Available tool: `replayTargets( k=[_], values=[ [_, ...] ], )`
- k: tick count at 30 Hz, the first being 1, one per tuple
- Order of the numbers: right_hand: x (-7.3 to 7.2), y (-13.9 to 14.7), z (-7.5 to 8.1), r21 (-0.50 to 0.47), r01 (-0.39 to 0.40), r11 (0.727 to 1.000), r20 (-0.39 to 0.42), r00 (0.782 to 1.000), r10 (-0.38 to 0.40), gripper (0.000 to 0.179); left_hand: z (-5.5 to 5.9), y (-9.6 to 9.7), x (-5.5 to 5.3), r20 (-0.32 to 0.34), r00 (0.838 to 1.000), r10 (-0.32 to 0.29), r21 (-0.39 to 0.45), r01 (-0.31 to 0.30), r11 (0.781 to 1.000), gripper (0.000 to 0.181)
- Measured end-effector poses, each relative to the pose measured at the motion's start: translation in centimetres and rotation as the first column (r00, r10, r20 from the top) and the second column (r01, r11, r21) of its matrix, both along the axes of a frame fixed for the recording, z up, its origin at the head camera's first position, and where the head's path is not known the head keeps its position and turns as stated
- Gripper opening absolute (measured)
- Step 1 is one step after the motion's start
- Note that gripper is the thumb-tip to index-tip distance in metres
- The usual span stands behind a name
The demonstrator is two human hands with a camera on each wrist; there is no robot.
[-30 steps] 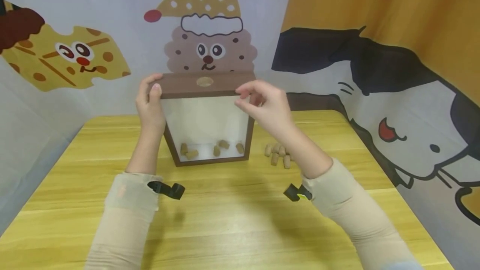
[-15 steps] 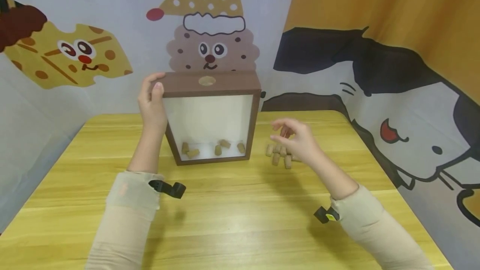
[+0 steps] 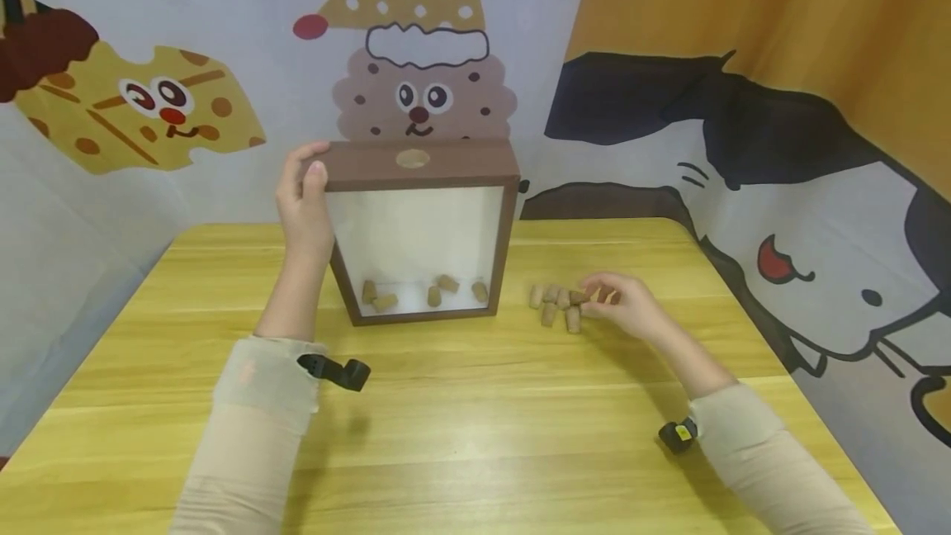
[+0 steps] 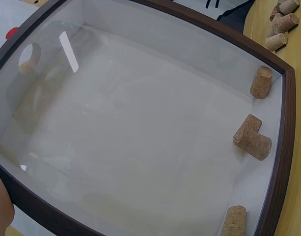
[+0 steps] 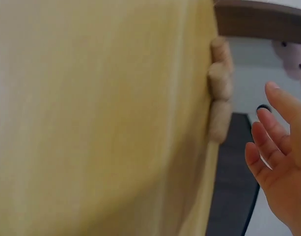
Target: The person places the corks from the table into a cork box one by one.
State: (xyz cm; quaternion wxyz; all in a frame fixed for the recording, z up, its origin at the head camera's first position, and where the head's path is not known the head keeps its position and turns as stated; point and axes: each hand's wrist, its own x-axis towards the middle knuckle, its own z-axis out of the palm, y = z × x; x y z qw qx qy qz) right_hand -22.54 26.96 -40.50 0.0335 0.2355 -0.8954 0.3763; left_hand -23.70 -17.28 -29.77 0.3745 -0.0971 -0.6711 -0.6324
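Observation:
A brown wooden box (image 3: 423, 182) with a clear front stands upright on the table, a round hole (image 3: 413, 158) in its top. Several corks (image 3: 434, 296) lie on its floor; the left wrist view shows a cork (image 4: 261, 82) there through the pane. My left hand (image 3: 303, 217) grips the box's upper left corner, thumb in front. My right hand (image 3: 630, 304) is low at the right end of a group of loose corks (image 3: 548, 314), fingertips around one darker cork. In the right wrist view, the fingers (image 5: 271, 152) are spread with nothing visible between them.
The wood-grain table (image 3: 446, 411) runs in front of the box. Behind it hangs a cartoon-printed cloth (image 3: 624, 97). A small black camera sits on each wrist, the left camera (image 3: 355, 375) and the right camera (image 3: 678, 437).
My right hand has left the box's upper right edge and gone down and right to the loose corks. The left hand keeps its hold; the corks inside look the same.

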Motion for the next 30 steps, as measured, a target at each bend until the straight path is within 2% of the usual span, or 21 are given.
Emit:
replayTargets(
  k=[8, 18, 23, 30],
  values=[
    [-0.9, 1.9, -1.8, 0.035, -0.042, 0.998, 0.088, 0.995, 0.039, 0.032, 0.0, 0.0, 0.0, -0.001, 1.0, -0.001, -0.003, 0.001, 1.0, 0.041],
    [-1.5, 2.3, -2.4, 0.079, -0.08, 0.994, 0.168, 0.983, 0.066, 0.029, 0.1, 0.0, 0.0, 0.012, 1.0, -0.009, 0.002, 0.009, 1.0, 0.04],
    [-1.3, 2.3, -2.4, 0.088, -0.082, 0.993, 0.152, 0.986, 0.068, 0.029, 0.2, 0.1, 0.1, 0.027, 1.0, -0.002, -0.005, 0.002, 1.0, 0.041],
    [-0.8, 1.8, -1.7, 0.09, -0.046, 0.995, 0.056, 0.998, 0.041, 0.026, 0.2, 0.0, 0.1, 0.038, 0.999, -0.002, -0.009, 0.002, 1.0, 0.04]
  ],
)
